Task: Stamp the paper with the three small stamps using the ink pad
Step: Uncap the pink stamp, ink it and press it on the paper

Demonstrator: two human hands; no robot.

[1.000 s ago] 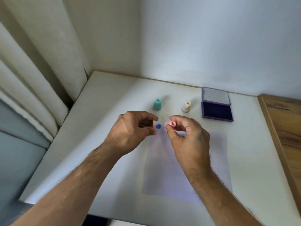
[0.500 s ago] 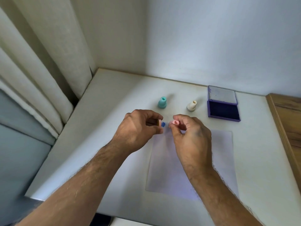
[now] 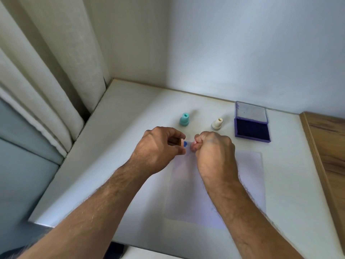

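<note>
White walls meet in a corner behind a white tabletop (image 3: 130, 113), with pale curtains (image 3: 46, 71) hanging off its left edge and a strip of wood-grain surface (image 3: 328, 152) along its right.

A sheet of paper (image 3: 248, 176) lies flat on the tabletop and serves as the landmark. Beyond the paper's far right corner sits the ink pad (image 3: 252, 130), its lid folded back and the dark purple pad exposed. Beyond the paper's far edge, to the left of the ink pad, stands a cream stamp (image 3: 217, 124), upright. Further left along the same line stands a teal stamp (image 3: 184, 119), also upright and well apart from the cream one.

Both hands hover over the paper's far left corner, close to each other but not touching. The left hand (image 3: 158, 146) has its grip pinched together on a small piece with a tan edge and a blue face (image 3: 183, 143), the blue side turned toward the other hand. The right hand (image 3: 212, 146) is curled into a loose fist, its grip closed around a small pink stamp (image 3: 194, 143), of which only a sliver shows between the fingers (image 3: 197, 139). Whether the blue piece is a cap or part of the pink stamp cannot be told.

Both forearms reach in from the near edge, the right one crossing over the paper. No stamped mark can be made out on the visible paper.
</note>
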